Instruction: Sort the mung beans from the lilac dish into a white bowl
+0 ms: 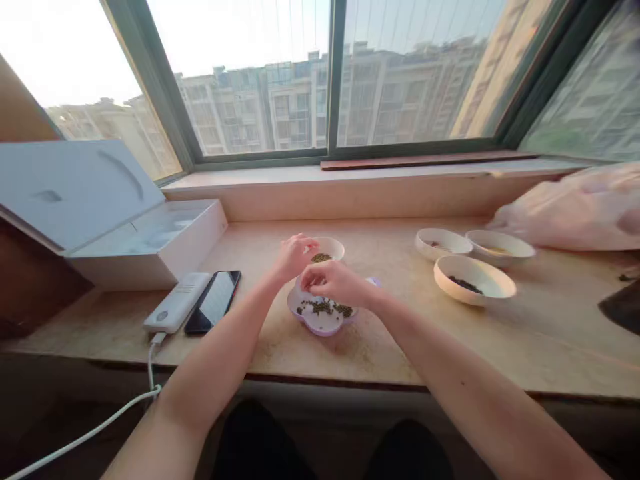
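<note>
My left hand [294,257] is at the left side of a small white bowl [336,247], its bent fingers drawn together over the rim. Green beans [321,257], apparently mung beans, lie inside that bowl. Nearer to me, my right hand [336,280] hangs over a pale, lobed dish with a purple rim [324,331]. Its fingers are curled down and pinched, and whatever they hold is hidden. Loose green beans [320,307] are scattered across the dish, with a denser cluster at its right.
Three white bowls with small dark or yellowish contents, including a front bowl [475,280], stand at the right beside a plastic bag [575,207]. An open white box [193,237], a cabled power bank [177,303] and a phone [214,301] occupy the left. The counter's front edge is close.
</note>
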Demonstrator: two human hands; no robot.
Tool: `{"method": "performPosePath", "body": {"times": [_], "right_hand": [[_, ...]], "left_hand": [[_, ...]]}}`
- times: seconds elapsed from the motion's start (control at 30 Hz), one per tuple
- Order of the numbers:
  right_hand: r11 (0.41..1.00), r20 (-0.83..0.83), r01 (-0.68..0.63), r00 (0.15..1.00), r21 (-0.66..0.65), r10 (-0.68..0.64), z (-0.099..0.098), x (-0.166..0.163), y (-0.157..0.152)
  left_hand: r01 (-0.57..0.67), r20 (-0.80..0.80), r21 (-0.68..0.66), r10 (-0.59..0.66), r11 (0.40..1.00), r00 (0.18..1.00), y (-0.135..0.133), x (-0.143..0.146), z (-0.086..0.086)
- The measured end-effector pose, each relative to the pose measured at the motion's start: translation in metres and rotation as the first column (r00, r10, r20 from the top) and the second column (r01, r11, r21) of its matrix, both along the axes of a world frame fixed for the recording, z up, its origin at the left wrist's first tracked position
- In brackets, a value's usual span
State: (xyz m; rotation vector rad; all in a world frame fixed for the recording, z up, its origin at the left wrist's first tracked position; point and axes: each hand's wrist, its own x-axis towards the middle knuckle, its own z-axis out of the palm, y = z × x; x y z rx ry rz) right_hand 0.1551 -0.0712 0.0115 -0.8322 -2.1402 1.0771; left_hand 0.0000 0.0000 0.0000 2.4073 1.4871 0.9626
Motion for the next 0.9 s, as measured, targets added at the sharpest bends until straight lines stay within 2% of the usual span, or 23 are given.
{"method": "performPosePath", "body": {"times": [0.13, 0.23, 0.4, 0.53, 0.67, 0.9], "right_hand": [[0.985, -0.152, -0.071, 0.987, -0.160, 0.046, 0.008, 0.001, -0.002], [0.955, -0.275, -0.132, 0.960, -0.264, 0.056, 0.016, 0.002, -0.006], [0.890, -0.487, -0.268, 0.871, -0.370, 0.060, 0.029, 0.008, -0.011], [0.855, -0.614, -0.348, 0.788, -0.386, 0.043, 0.035, 0.014, -0.012], [0.846, -0.687, -0.386, 0.726, -0.367, 0.034, 0.040, 0.019, -0.014], [0.832, -0.711, -0.391, 0.703, -0.394, -0.006, 0.046, 0.022, -0.017]], "left_hand": [[-0.025, 0.017, 0.006, 0.025, 1.000, 1.000, 0.000, -0.002, 0.005], [0.000, 0.032, 0.008, 0.000, 1.000, 1.000, -0.004, -0.003, 0.009], [0.055, 0.080, 0.001, -0.055, 0.999, 0.995, -0.021, -0.001, 0.024], [0.153, 0.028, 0.030, -0.153, 0.988, 0.988, -0.035, 0.002, 0.034], [0.219, -0.017, 0.082, -0.218, 0.972, 0.976, -0.041, 0.005, 0.035], [0.332, -0.093, 0.027, -0.328, 0.943, 0.940, -0.054, 0.009, 0.039]]}}
